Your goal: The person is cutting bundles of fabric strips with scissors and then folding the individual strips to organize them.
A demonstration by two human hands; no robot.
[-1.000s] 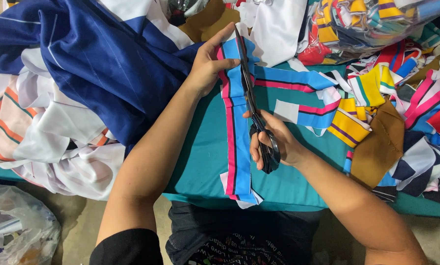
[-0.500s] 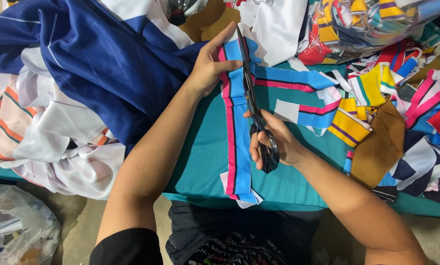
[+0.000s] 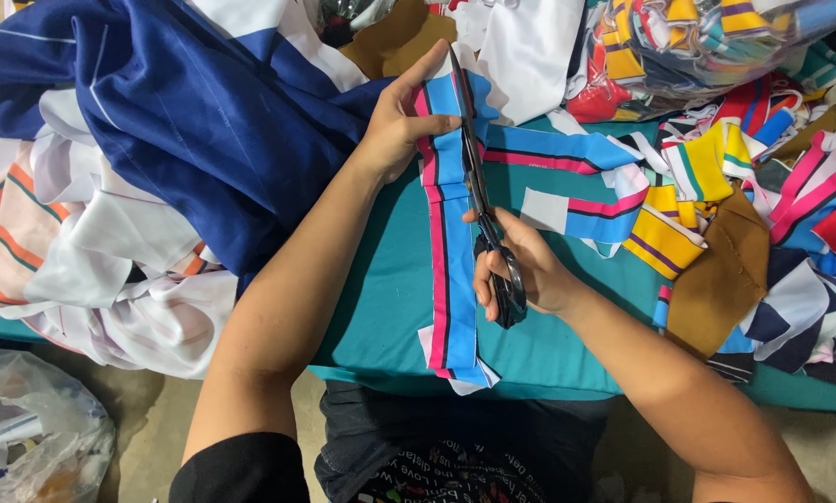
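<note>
Striped cloth, a long band of blue, pink and black, lies on the teal table and runs from twelve o'clock down to six o'clock, where its end hangs over the near table edge.

Only the head view shows this. The left hand sits at the twelve o'clock end of the band. Its fingers are pressed down on the cloth and its thumb lies across the band, so it is clamped on the strip. The right hand is just to the three o'clock side of the band. It is closed around the black handles of the scissors. The long blades point up to twelve o'clock and lie right along the edge of the band, nearly touching the left thumb. I cannot tell how far apart the blades are.

At nine o'clock is a big dark blue cloth on a heap of white cloth. At three o'clock lie many small scraps in yellow, red and white, and a brown piece.

To cut well, I think the left hand should hold the band flat and tight, with the thumb kept out of the way of the blade tips. The blades should follow the stripe line in long, slow snips.

Compared with one second ago, almost nothing is different. Both hands, the scissors and the band sit in the same spots.
</note>
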